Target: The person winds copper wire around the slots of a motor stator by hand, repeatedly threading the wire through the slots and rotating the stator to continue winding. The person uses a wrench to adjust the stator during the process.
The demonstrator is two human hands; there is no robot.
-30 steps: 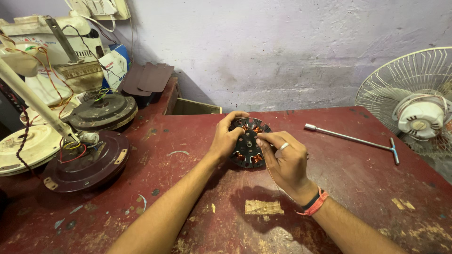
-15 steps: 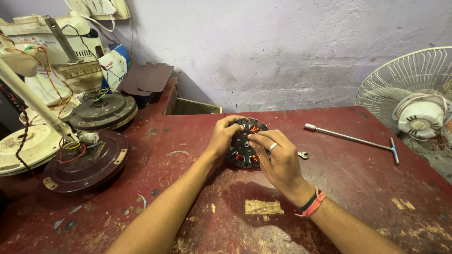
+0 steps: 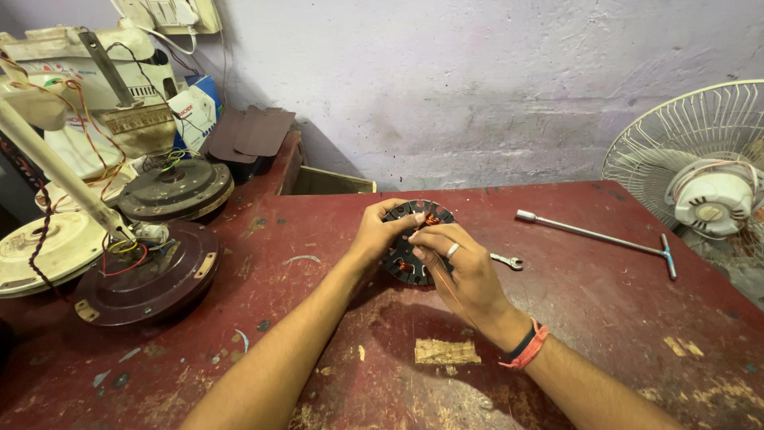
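Uncovered now beside the right hand (image 3: pixel 465 275), a spanner (image 3: pixel 507 260) shows; both hands grip the stator (image 3: pixel 414 243), left hand (image 3: pixel 380 235) cupping its edge

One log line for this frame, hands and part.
left hand: holds stator | right hand: pinches copper wire at stator | spanner: beside, on table

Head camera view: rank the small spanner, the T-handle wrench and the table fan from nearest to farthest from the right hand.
From the right hand:
1. Small spanner, on the table just to its right, beside the fingers.
2. T-handle wrench, lying farther right across the red table.
3. Table fan, at the far right edge.
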